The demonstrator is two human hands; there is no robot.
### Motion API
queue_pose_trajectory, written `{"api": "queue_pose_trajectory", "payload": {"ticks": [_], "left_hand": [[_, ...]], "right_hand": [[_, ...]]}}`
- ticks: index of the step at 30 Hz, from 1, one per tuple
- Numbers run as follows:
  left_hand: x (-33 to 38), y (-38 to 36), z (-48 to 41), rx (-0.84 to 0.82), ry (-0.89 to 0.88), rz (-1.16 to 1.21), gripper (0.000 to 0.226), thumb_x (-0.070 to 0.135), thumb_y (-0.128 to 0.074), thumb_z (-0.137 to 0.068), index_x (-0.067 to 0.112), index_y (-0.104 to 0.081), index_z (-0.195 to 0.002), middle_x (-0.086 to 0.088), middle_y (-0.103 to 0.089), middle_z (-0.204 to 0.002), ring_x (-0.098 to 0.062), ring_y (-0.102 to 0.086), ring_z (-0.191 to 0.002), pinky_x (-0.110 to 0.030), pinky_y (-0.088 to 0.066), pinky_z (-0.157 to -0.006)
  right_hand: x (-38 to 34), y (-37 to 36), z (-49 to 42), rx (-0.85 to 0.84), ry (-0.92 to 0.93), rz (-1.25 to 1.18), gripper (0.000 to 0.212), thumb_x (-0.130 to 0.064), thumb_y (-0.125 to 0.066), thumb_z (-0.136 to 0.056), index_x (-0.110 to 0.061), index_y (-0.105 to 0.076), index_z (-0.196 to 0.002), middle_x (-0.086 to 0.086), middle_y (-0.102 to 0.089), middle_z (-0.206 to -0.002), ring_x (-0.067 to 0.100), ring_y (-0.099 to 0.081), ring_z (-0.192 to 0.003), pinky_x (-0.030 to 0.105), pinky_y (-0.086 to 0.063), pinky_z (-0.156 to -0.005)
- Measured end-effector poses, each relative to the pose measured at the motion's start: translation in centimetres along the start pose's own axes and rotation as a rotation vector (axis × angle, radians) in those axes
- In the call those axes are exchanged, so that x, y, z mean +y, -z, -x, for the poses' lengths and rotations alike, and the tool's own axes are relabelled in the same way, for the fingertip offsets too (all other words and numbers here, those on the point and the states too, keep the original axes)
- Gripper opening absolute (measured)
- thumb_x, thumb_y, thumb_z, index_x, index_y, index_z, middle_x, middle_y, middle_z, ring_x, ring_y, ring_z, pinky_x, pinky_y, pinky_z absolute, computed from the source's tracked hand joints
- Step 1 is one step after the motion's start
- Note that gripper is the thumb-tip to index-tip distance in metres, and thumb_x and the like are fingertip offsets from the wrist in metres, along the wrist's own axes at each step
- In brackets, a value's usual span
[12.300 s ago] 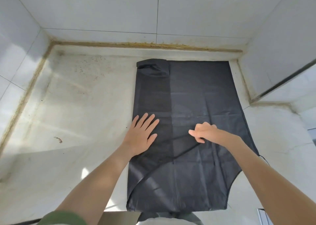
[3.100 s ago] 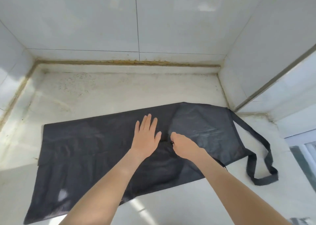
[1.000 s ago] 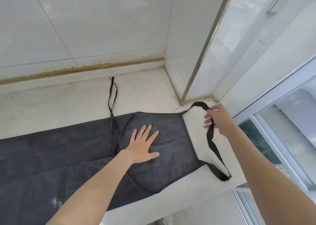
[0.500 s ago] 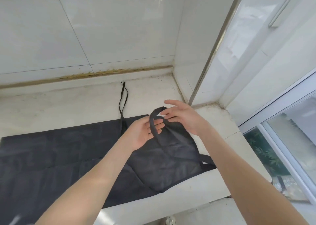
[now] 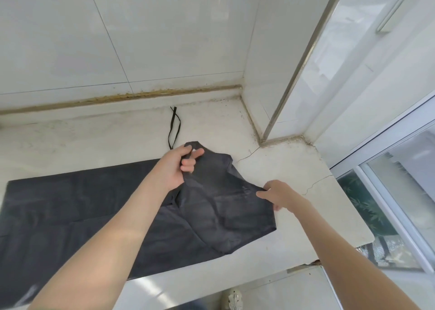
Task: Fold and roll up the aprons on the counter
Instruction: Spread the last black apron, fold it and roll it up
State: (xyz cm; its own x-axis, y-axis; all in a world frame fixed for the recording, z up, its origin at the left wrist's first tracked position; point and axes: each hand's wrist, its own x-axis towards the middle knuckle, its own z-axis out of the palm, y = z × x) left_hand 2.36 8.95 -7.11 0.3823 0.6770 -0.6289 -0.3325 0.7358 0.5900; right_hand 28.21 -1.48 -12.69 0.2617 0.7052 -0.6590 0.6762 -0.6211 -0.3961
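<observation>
Black apron point(image 5: 94, 206), bib end lifted, creased

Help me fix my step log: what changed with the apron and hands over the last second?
The neck strap was pulled in from the right. The left hand left the bib and now grips the gathered strap; the right hand let it go and pinches the bib's right edge. The rest of the apron and the thin tie stayed flat on the counter.

apron point(image 5: 70, 203): left end cut by frame | tie strap point(image 5: 174, 126): lower end behind left hand point(image 5: 174, 168)
</observation>
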Motion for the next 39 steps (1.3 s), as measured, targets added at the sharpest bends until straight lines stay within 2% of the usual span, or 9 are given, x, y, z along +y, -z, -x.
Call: {"api": "queue_pose_trajectory", "payload": {"ticks": [6,9,14,22,25,28,33,37,39], "left_hand": [[-0.4,2.1,1.2,-0.005,0.005,-0.06,0.013,0.014,-0.056,-0.095,0.004,-0.058,-0.103,-0.008,-0.072,-0.101,-0.011,-0.064,-0.061,-0.022,-0.054,-0.053],[-0.9,3.7,1.3,0.151,0.054,-0.418,0.02,0.012,-0.054,-0.097,0.0,-0.059,-0.113,-0.014,-0.068,-0.095,-0.02,-0.061,-0.062,-0.029,-0.054,-0.055],[0.0,5.5,2.0,0.352,-0.141,-1.246,0.029,0.023,-0.028,-0.103,0.016,-0.054,-0.114,-0.011,-0.068,-0.063,-0.02,-0.062,-0.048,-0.025,-0.049,-0.058],[3.3,5.3,3.3,0.061,0.025,-0.231,0.034,0.047,-0.043,-0.099,0.027,-0.059,-0.12,0.0,-0.05,-0.054,-0.005,-0.025,-0.032,-0.014,-0.021,-0.032],[3.4,6.4,3.3,0.017,-0.027,-0.286,0.034,0.049,-0.054,-0.092,0.02,-0.059,-0.108,-0.007,-0.066,-0.074,-0.01,-0.042,-0.042,-0.018,-0.036,-0.038],[2.2,8.6,1.8,0.16,-0.063,-0.532,0.043,0.036,-0.065,-0.089,0.009,-0.055,-0.121,-0.013,-0.067,-0.112,-0.017,-0.063,-0.077,-0.027,-0.053,-0.066],[-2.3,10.6,0.4,0.647,-0.06,-1.133,0.086,0.025,-0.069,-0.084,0.006,-0.016,-0.148,-0.017,-0.034,-0.144,-0.032,-0.037,-0.129,-0.04,-0.038,-0.101],[-4.9,10.3,0.4,0.453,-0.129,-1.01,0.1,0.04,-0.074,-0.079,0.009,-0.009,-0.149,-0.008,-0.034,-0.144,-0.029,-0.037,-0.131,-0.035,-0.037,-0.103],[-5.6,10.0,0.2,0.382,-0.023,-0.941,0.076,0.052,-0.066,-0.082,0.009,-0.036,-0.137,0.001,-0.047,-0.128,-0.022,-0.047,-0.119,-0.028,-0.039,-0.091]], "right_hand": [[-3.2,-2.7,1.5,-0.11,0.198,-0.268,0.028,-0.043,-0.059,-0.09,-0.016,-0.052,-0.091,-0.001,-0.056,-0.076,0.011,-0.051,-0.061,0.022,-0.043,-0.061],[-4.0,-4.5,1.3,-0.199,0.273,-0.23,0.026,-0.046,-0.054,-0.092,-0.022,-0.058,-0.102,-0.001,-0.062,-0.092,0.012,-0.058,-0.081,0.023,-0.046,-0.078],[-3.5,-7.3,-0.5,0.106,0.452,0.207,0.044,-0.029,-0.056,-0.092,-0.021,-0.045,-0.134,0.0,-0.041,-0.135,0.021,-0.034,-0.127,0.032,-0.029,-0.106],[-3.1,-10.5,-1.0,0.236,0.35,0.484,0.061,-0.048,-0.027,-0.101,-0.03,-0.002,-0.153,-0.004,-0.008,-0.16,0.018,-0.011,-0.145,0.037,-0.014,-0.114],[-3.5,-11.1,-1.0,0.242,0.317,0.475,0.059,-0.051,-0.016,-0.1,-0.03,0.001,-0.153,-0.003,-0.004,-0.161,0.016,-0.005,-0.147,0.036,-0.009,-0.116],[-3.7,-11.6,-1.2,0.238,0.293,0.48,0.064,-0.056,-0.008,-0.096,-0.028,0.002,-0.153,-0.001,-0.002,-0.161,0.018,-0.002,-0.148,0.039,-0.007,-0.117],[-3.4,-12.3,-1.2,0.194,0.272,0.554,0.062,-0.049,-0.012,-0.101,-0.021,0.009,-0.152,0.003,0.007,-0.161,0.02,0.006,-0.148,0.044,-0.002,-0.117],[-3.8,-13.6,-0.9,0.304,0.227,0.468,0.071,-0.053,-0.001,-0.099,-0.01,-0.037,-0.144,0.014,-0.046,-0.144,0.03,-0.047,-0.13,0.053,-0.042,-0.099],[-3.2,-14.6,-1.7,0.324,0.207,0.411,0.066,-0.051,-0.005,-0.1,-0.012,-0.041,-0.139,0.014,-0.054,-0.137,0.03,-0.054,-0.124,0.053,-0.045,-0.094]]}}
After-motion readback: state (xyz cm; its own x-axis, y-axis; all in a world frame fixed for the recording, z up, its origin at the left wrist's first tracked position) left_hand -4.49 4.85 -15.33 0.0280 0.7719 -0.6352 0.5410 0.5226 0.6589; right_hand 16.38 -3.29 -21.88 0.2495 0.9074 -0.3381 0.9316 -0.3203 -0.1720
